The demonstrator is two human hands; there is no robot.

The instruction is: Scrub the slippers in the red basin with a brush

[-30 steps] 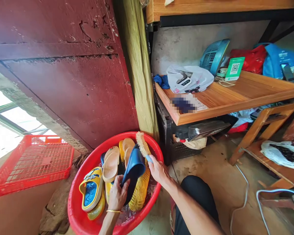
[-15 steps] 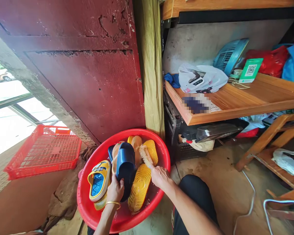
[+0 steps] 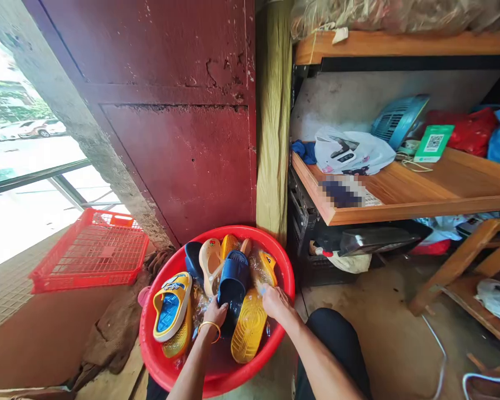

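Note:
A red basin (image 3: 146, 339) holds water and several slippers. My left hand (image 3: 215, 314), with a yellow bangle at the wrist, grips a dark blue slide slipper (image 3: 235, 272) by its heel end. My right hand (image 3: 276, 303) is closed around a scrubbing brush (image 3: 264, 288); its bristle end is hard to make out at the murky water. Below the brush lies a yellow slipper (image 3: 249, 332), sole up. Left of my left hand rests a yellow slipper with a blue footbed (image 3: 169, 311). A beige slipper (image 3: 209, 264) leans behind the blue one.
A red plastic crate (image 3: 91, 253) sits on the left beside the doorway. Behind the basin stands a maroon door (image 3: 183, 161). To the right are a wooden shelf (image 3: 425, 208) with a bag and fan (image 3: 400, 119), and a wooden stool (image 3: 454, 266).
The brush has dipped from above the slippers down to the water. The blue slipper sits lower in the water, and the beige slipper has shifted left. The view has tilted up slightly.

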